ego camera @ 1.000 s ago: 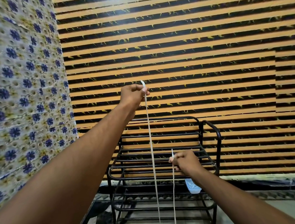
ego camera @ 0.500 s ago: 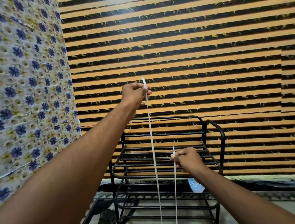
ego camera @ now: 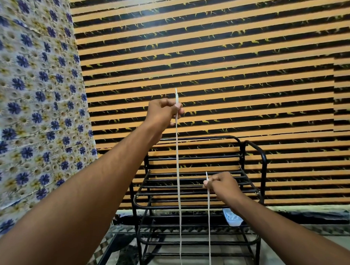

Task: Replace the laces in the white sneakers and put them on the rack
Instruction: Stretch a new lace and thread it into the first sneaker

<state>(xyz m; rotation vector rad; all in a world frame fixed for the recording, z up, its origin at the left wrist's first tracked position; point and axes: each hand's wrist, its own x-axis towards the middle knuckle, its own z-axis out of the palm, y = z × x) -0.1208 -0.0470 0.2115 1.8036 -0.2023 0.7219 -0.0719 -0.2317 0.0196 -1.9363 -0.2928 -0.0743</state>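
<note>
Left hand (ego camera: pixel 163 112) is raised high, thumb and fingers pinched on one end of the white shoelace (ego camera: pixel 178 182); the tip stands just above the pinch. From there the strand hangs straight down, long axis vertical, and leaves the bottom edge of the view. Right hand (ego camera: pixel 220 185) sits lower and to the right, fingers closed on the other end, whose strand also drops vertically out of view. The two strands run parallel and apart. The sneakers are not visible; presumably below the frame. The black metal shoe rack (ego camera: pixel 195 205) stands behind both strands, against the striped wall. Judgement: the ends are uneven, the left higher; levelling them appears to be next.
</note>
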